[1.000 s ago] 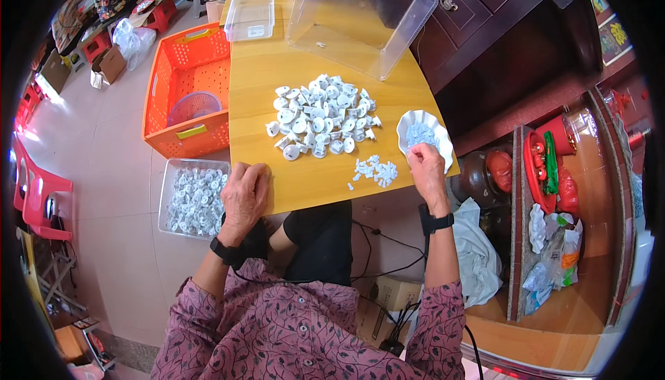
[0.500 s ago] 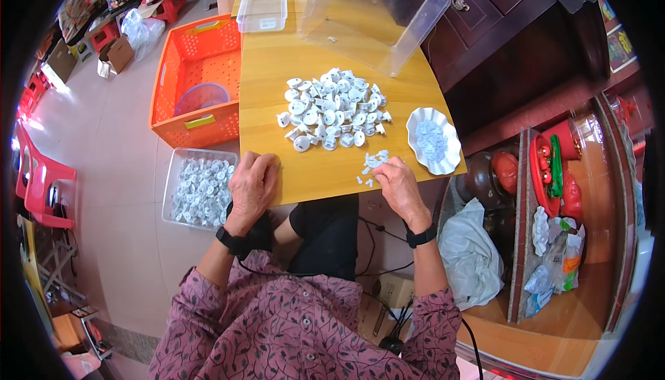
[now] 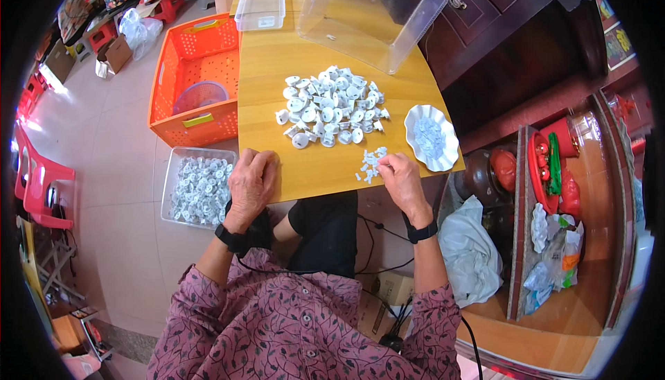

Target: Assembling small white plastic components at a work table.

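Observation:
My right hand (image 3: 402, 180) is at the table's near edge, its thumb and fingertips pinched beside a small scatter of pale blue plastic pieces (image 3: 369, 165). Whatever the pinch holds is too small to make out. My left hand (image 3: 251, 180) rests on the table's near left corner, fingers curled down and closed; their tips are hidden. Beyond both hands lies a heap of white round plastic parts (image 3: 328, 106) with stems. To the right of my right hand, a white scalloped dish (image 3: 449, 151) holds more of the pale blue pieces.
Left of the table, a clear bin (image 3: 166, 193) of white parts stands below an orange crate (image 3: 161, 113). A clear box (image 3: 262, 7) and a large clear container (image 3: 388, 54) sit farther back. Dark drawers (image 3: 478, 27) and a cluttered shelf (image 3: 589, 241) flank the right side.
My right hand has shifted slightly right, along the edge of the small pieces. My left hand stays in place. Another person's fingers over the small bowl at the far end are gone.

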### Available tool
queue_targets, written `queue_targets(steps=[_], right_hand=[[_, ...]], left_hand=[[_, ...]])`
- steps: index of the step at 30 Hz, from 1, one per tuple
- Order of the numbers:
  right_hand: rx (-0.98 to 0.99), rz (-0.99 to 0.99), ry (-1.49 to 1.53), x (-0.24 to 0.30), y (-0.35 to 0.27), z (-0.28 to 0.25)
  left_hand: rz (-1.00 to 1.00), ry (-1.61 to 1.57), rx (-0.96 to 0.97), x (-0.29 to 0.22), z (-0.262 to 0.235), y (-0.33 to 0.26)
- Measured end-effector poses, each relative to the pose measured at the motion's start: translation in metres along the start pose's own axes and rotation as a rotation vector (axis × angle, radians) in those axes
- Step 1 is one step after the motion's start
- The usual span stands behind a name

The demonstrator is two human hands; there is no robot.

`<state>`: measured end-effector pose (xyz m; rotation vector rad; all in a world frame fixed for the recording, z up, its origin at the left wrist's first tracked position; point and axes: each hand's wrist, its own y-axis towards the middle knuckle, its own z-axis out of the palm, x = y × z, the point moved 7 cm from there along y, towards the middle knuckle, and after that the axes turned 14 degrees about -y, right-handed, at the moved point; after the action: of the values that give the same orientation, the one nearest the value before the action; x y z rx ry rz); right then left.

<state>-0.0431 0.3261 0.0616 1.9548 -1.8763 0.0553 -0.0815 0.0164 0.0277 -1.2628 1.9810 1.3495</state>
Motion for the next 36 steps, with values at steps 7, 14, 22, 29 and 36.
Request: queue_targets(steps=[7,14,22,29,36], right_hand=[[-0.052,0.01,0.034,-0.003,0.002,-0.003],[0.046,0.1,-0.047,-0.006,0.004,0.001],[-0.293,0.056,-0.091,-0.03,0.021,-0.03],[-0.159,0.35,-0.461,-0.131,0.047,-0.015],[-0.025,0.445,-0.538,-0.151,0.057,0.001]], left_hand=[[0.008,-0.007,-0.005,-0.001,0.0,0.0],[-0.005,-0.011,-0.002,-0.001,-0.001,0.0],[-0.003,0.0,-0.004,-0.002,-0.002,0.001],[0.003,0.007,-0.007,-0.002,-0.002,0.002],[0.0,-0.008,-0.023,-0.001,-0.002,0.001]])
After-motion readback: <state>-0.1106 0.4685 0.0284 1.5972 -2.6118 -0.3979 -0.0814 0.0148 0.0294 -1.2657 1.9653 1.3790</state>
